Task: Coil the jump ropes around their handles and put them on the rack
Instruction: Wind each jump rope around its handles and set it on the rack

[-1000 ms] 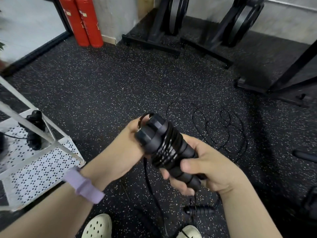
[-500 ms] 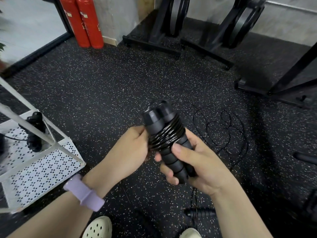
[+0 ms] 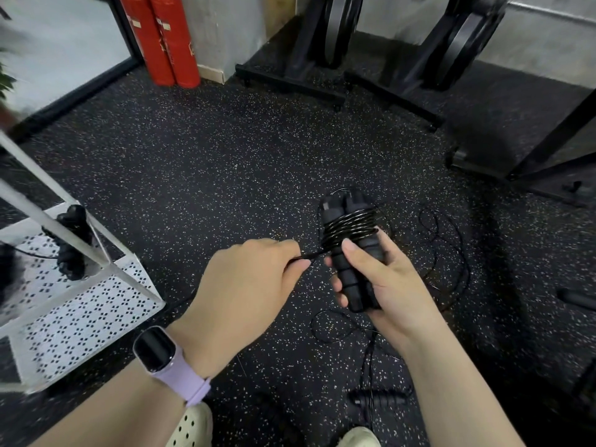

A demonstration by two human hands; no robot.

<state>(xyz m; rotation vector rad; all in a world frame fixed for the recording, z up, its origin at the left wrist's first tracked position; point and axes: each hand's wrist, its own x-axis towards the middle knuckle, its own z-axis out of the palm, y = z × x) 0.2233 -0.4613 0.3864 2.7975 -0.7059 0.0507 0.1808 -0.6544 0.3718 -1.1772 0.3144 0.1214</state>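
My right hand (image 3: 380, 279) grips a pair of black jump rope handles (image 3: 350, 240), held upright with several turns of thin black cord wound round their upper half. My left hand (image 3: 251, 279) pinches the free cord (image 3: 314, 255) just left of the handles and holds it taut. Loose loops of another black rope (image 3: 435, 240) lie on the speckled floor behind my right hand. Another handle (image 3: 377, 398) lies on the floor near my feet. The white perforated rack (image 3: 80, 311) stands at the left, with a coiled black rope (image 3: 72, 243) on its shelf.
Two red cylinders (image 3: 161, 40) lean against the back wall. Black weight-plate stands (image 3: 325, 43) line the far side, and a black frame (image 3: 532, 162) occupies the right. A black bar end (image 3: 577, 298) lies at the right edge. My pale shoes (image 3: 190, 427) are at the bottom.
My right hand has tipped the handles upright and moved them right. My left hand has come off the handles and drawn the cord out to the left.
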